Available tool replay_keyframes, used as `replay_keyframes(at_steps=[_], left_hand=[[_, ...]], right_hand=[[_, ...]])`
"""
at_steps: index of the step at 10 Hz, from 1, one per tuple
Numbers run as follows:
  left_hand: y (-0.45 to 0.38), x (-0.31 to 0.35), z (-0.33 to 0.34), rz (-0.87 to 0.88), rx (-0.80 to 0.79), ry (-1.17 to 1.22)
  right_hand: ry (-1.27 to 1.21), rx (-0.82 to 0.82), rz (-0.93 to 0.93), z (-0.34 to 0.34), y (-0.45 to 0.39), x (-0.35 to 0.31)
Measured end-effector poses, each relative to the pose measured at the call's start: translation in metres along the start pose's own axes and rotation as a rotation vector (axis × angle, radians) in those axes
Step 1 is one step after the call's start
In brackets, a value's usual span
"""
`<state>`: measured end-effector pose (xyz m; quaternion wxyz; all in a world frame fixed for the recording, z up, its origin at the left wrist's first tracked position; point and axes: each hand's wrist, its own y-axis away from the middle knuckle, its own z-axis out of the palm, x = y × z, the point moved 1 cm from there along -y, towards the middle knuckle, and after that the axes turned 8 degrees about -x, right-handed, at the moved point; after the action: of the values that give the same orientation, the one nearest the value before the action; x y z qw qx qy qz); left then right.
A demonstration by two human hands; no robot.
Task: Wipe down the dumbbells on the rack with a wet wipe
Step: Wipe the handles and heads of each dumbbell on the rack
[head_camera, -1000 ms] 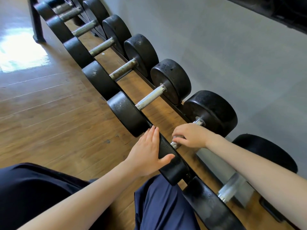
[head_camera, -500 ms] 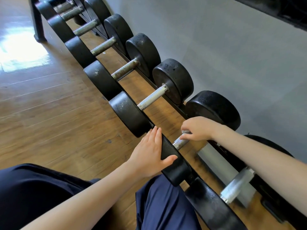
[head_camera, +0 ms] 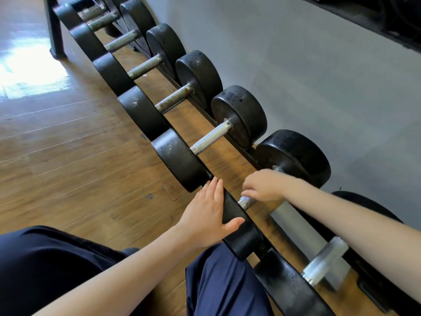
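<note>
A row of black round-headed dumbbells with metal handles lies on a low black rack (head_camera: 250,153). My left hand (head_camera: 206,215) rests on the near head (head_camera: 242,236) of one dumbbell, fingers straight against its outer face and thumb over its rim. My right hand (head_camera: 264,184), blurred, is curled over that dumbbell's knurled handle (head_camera: 246,201), between the near head and the far head (head_camera: 296,156). No wipe shows; whatever is under the right palm is hidden.
Another dumbbell with a shiny handle (head_camera: 325,261) lies under my right forearm. Several more dumbbells run away to the upper left, the closest with a bright handle (head_camera: 211,135). A grey wall stands behind the rack, wooden floor lies to the left, and my dark-trousered knees (head_camera: 223,281) are below.
My right hand slid along the handle toward the far head, then back toward the middle. My left hand has stayed on the near head.
</note>
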<state>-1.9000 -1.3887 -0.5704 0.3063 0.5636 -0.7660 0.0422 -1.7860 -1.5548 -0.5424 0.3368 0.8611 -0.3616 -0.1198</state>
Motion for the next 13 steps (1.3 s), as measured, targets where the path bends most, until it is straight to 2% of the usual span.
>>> replay_keyframes(at_steps=[1, 2, 3, 4, 5, 6, 8, 10, 13], left_hand=[[0.0, 0.001, -0.001, -0.002, -0.01, 0.006], [0.001, 0.0, -0.001, -0.001, -0.012, 0.009], [0.001, 0.0, -0.001, 0.001, -0.004, 0.009], [0.001, 0.0, -0.001, 0.003, 0.001, 0.007], [0.001, 0.0, -0.001, 0.008, 0.009, 0.01], [0.001, 0.0, -0.001, 0.006, 0.005, 0.011], [0.001, 0.0, -0.001, 0.006, 0.0, 0.003], [0.0, 0.002, -0.002, 0.002, -0.005, 0.004], [0.001, 0.0, -0.002, 0.005, -0.001, -0.002]], right_hand=[[-0.046, -0.011, -0.06, 0.007, 0.002, -0.006], [0.063, -0.033, -0.021, -0.006, 0.015, 0.007], [0.23, -0.143, 0.104, -0.021, 0.016, 0.011], [0.15, -0.213, 0.146, -0.021, 0.008, 0.003], [-0.083, -0.214, 0.099, -0.013, 0.001, -0.008], [-0.171, -0.25, 0.086, -0.019, 0.003, -0.009], [0.1, -0.339, 0.211, -0.036, 0.004, 0.002], [0.001, -0.39, 0.126, -0.022, -0.014, -0.019], [0.127, -0.418, 0.24, -0.034, -0.012, -0.003]])
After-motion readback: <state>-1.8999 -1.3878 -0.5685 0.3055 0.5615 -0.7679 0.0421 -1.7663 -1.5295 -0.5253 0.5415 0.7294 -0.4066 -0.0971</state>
